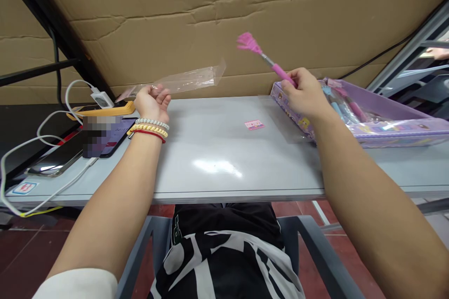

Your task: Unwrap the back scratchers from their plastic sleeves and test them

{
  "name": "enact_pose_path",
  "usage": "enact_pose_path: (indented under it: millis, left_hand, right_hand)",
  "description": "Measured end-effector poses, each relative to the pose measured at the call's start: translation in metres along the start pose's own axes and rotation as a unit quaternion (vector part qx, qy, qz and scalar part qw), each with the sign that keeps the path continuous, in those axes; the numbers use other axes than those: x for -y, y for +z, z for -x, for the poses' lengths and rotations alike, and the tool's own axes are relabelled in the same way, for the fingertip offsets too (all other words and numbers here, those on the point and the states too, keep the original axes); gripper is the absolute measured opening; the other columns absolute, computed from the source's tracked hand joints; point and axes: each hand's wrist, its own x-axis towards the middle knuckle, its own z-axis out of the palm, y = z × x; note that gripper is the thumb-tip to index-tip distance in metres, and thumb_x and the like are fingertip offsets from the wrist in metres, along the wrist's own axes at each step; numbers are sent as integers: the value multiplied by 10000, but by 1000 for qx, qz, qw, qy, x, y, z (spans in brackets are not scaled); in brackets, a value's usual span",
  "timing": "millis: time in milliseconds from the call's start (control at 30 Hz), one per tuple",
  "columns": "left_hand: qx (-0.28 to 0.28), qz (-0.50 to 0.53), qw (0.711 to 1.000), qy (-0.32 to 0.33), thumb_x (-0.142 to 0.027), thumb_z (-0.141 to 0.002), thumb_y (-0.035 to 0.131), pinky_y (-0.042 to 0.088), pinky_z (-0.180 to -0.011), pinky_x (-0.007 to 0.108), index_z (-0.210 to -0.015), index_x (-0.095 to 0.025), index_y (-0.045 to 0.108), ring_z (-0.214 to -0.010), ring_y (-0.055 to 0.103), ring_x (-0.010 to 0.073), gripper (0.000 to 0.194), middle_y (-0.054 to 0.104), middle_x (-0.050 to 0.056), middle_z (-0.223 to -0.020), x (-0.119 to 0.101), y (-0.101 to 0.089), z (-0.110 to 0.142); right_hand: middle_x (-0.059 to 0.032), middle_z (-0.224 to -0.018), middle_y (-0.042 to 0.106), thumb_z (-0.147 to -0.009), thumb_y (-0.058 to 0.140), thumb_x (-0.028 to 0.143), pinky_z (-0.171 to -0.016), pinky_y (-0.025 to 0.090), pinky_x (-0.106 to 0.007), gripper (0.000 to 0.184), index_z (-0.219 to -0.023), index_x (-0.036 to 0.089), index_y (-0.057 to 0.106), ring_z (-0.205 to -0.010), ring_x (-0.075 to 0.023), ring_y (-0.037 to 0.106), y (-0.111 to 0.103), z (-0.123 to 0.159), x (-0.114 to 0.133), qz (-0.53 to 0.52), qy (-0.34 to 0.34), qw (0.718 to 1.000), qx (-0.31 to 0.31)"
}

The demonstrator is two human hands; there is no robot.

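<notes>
My right hand (304, 91) is closed round the pink handle of a back scratcher (270, 60), whose pink claw-shaped head points up and to the left above the table. In my left hand (153, 102) is a clear plastic sleeve (191, 80), stretching out to the right from the fingers; it looks flat and see-through. Beaded and braided bracelets circle my left wrist. Just beyond my right hand stands a purple patterned box (393, 131) with blue and pink wrapped back scratchers (345, 103) inside. Between my hands a small pink card (254, 124) lies on the table.
On the left of the grey-white table (217, 149) lie phones (115, 138), an orange-cased device (105, 110), a white charger (102, 99) and looping white cables. A cardboard sheet (224, 23) rises behind the table. Metal frames stand at both sides.
</notes>
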Motion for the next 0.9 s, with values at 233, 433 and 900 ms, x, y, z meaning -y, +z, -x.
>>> enact_pose_path:
  millis: [233,433,900]
  left_hand:
    - [254,-129,947,-148,-152,-795,506,428,-433,204,-678,-155,575,-444,563,94,135,631,7,-566,4,4,24]
    - [465,-286,813,-204,-202,-726,646,470,-483,267,-712,-121,636,-547,646,160,82,694,68,-678,22,1,34]
    - [418,-274,852,-155,-425,-846,503,446,-497,252,-570,-170,512,-516,602,129,376,651,41,-625,23,3,30]
  right_hand:
    - [45,-532,457,-985,447,231,-502,373,-253,269,-716,213,443,-461,-90,457,11,2,11,-285,54,954,78]
    - [-10,-704,657,-843,660,210,-445,424,-235,203,-971,193,504,-493,-120,591,25,18,25,-315,60,920,224]
    - [-62,-487,592,-942,333,396,-592,383,-300,338,-854,183,580,-574,-214,575,62,53,53,256,-54,873,411]
